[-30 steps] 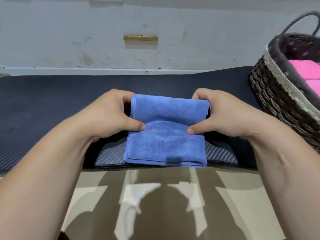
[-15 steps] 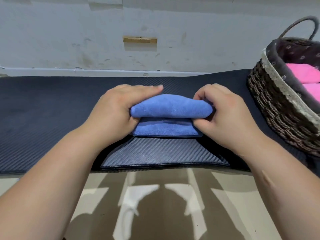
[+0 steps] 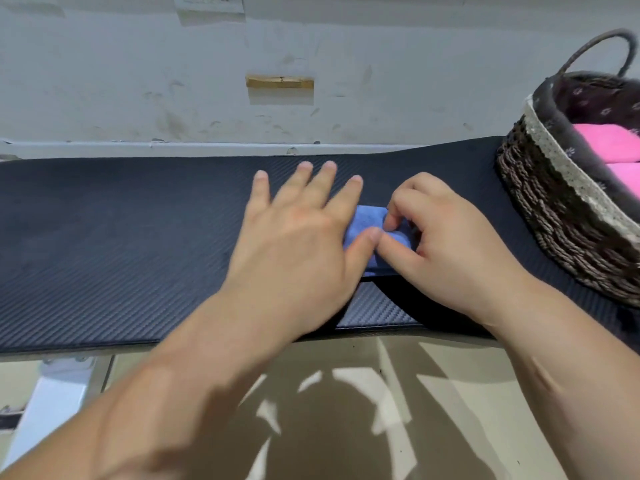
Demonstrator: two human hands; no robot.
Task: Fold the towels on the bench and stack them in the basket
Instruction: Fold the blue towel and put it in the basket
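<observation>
Rightward, pink towels inside basket

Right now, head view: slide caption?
Left hand flat over the folded blue towel on the bench, right hand pinches it; basket holds pink towels.

bench top looks like matte black carbon-weave vinyl, blue towel is soft fuzzy microfiber cloth, basket is rough woven wicker with dark fabric lining

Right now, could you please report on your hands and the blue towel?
Left hand flat, pressing folded blue microfibre towel on black ribbed bench. Right hand pinching its right end. Nothing between it and brown wicker basket holding pink towels.
</observation>
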